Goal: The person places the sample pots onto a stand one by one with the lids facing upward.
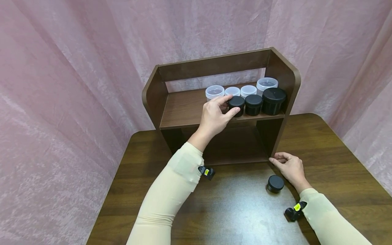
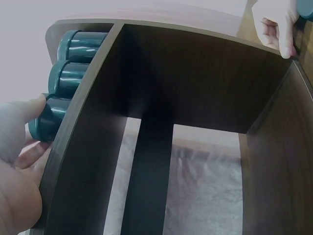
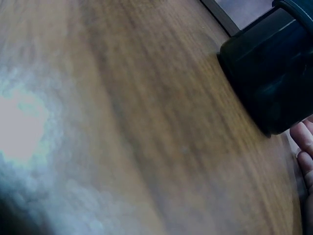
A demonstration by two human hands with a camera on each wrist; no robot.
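Note:
My left hand [image 1: 215, 115] pinches a small black screw-lid jar [image 1: 237, 105] between thumb and fingers, at the left end of the front row on the shelf unit's upper board [image 1: 183, 107]. To its right stand another small black jar [image 1: 253, 104] and a larger black jar [image 1: 273, 101]. In the left wrist view the held jar [image 2: 49, 119] sits at the board's edge. My right hand [image 1: 290, 168] rests at the lower front corner of the unit's right side panel [image 1: 283, 98], thumb and fingertips against it. Near that hand, a lone black jar [image 1: 275, 183] stands on the table.
Behind the black jars stands a row of clear, white-lidded jars, including a larger one [image 1: 267, 84] at the right and another [image 1: 214, 92] at the left. The brown shelf unit stands on a wooden table [image 1: 147, 170]. A pink curtain [image 1: 76, 68] hangs behind.

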